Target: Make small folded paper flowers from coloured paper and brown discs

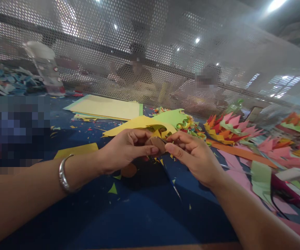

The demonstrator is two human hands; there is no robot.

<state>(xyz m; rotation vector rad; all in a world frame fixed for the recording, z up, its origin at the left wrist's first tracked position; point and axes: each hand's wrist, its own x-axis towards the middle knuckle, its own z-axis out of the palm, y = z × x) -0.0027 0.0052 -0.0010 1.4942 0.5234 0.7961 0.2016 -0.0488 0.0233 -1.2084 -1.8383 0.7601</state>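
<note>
My left hand pinches a small brown disc between thumb and fingers, above the blue table. Curled yellow paper shows just behind the disc; whether it is attached I cannot tell. At the disc's right edge, the thumb and fingers of my right hand are closed together, and what they grip is mostly hidden. Another brown disc lies on the table below my left hand. Under my hands a thin blue stick with a pale, pointed tip slants across the tabletop.
Yellow sheets and a green sheet lie beyond my hands. A paper stack is behind them. Zigzag-cut paper strips and a purple-handled tool crowd the right. A bottle stands back left, before a perforated screen.
</note>
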